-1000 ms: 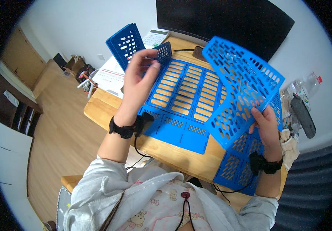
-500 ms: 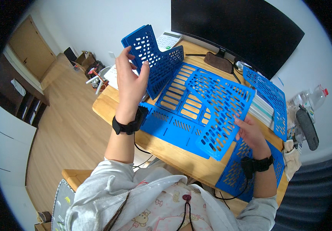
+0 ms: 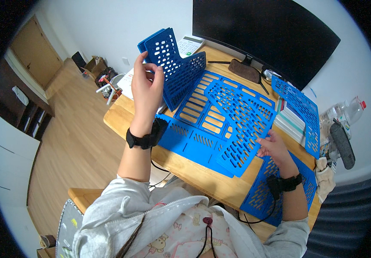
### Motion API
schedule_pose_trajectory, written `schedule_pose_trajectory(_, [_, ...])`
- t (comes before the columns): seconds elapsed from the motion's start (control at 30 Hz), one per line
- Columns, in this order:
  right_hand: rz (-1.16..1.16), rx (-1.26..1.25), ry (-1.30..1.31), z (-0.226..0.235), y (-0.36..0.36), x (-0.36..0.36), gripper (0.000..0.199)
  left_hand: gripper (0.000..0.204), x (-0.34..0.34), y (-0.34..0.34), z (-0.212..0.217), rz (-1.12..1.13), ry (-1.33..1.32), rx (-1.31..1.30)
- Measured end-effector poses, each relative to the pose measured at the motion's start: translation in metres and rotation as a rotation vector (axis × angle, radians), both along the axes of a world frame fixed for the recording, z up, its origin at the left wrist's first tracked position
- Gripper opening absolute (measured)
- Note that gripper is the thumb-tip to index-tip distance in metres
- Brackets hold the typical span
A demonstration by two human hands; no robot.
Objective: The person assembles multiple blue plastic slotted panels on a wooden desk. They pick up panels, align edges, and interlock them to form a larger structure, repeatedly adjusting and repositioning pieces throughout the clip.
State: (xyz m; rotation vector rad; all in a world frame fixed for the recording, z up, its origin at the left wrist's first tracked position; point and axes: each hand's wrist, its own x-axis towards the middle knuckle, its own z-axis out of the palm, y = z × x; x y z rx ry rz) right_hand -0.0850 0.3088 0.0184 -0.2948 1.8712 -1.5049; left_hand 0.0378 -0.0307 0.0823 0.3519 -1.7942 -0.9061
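Note:
At the left, my left hand (image 3: 149, 88) is closed on the near edge of an upright blue perforated plastic panel (image 3: 185, 69) with an L-shaped cut; more than one layer shows at its top. My right hand (image 3: 276, 150) pinches the right edge of a similar blue slotted panel (image 3: 241, 124), thumb on top, its other fingers partly hidden. That panel lies at a slight tilt over a flat blue slotted sheet (image 3: 194, 103) spread on the wooden desk. Below my right wrist lies another blue sheet (image 3: 258, 195), partly covered by my forearm.
A black monitor (image 3: 263, 34) stands behind. White books (image 3: 291, 122) lean by another upright blue panel (image 3: 301, 112) at the right, near plastic bottles (image 3: 353, 107) and a grey pouch (image 3: 342, 144). A white calculator (image 3: 190, 45) and brown case (image 3: 243, 71) lie at the back.
The panel in my right hand has moved slightly left and lower, flatter over the sheet, uncovering more of the books. My left hand's fingers have curled in more at the upright panel.

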Motion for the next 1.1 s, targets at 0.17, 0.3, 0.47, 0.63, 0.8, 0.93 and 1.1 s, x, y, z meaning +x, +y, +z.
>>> schedule_pose_trajectory(0.17, [-0.020, 0.050, 0.023, 0.000, 0.001, 0.002, 0.053, 0.028, -0.003, 0.002, 0.008, 0.011, -0.059, -0.040])
schedule_pose_trajectory(0.3, [-0.014, 0.075, 0.041, 0.004, 0.003, 0.007, 0.063, 0.024, -0.007, 0.005, 0.013, 0.023, -0.217, -0.074])
schedule_pose_trajectory(0.47, [-0.052, 0.072, -0.034, 0.002, 0.005, 0.008, 0.068, 0.021, -0.013, 0.007, 0.018, 0.084, -0.298, -0.207])
schedule_pose_trajectory(0.63, [-0.044, 0.046, -0.056, -0.001, 0.006, 0.007, 0.069, 0.019, -0.016, 0.010, 0.021, 0.053, -0.179, -0.200])
schedule_pose_trajectory(0.8, [-0.009, 0.049, -0.023, -0.002, 0.007, 0.007, 0.067, 0.015, -0.014, 0.014, 0.031, 0.026, -0.071, -0.191])
schedule_pose_trajectory(0.93, [-0.036, 0.041, 0.012, 0.000, 0.007, 0.007, 0.064, 0.013, -0.005, 0.017, 0.040, -0.033, 0.052, -0.191])
schedule_pose_trajectory(1.1, [-0.092, 0.062, 0.141, 0.004, 0.010, 0.006, 0.052, 0.014, 0.013, 0.014, 0.052, -0.197, 0.241, -0.053])
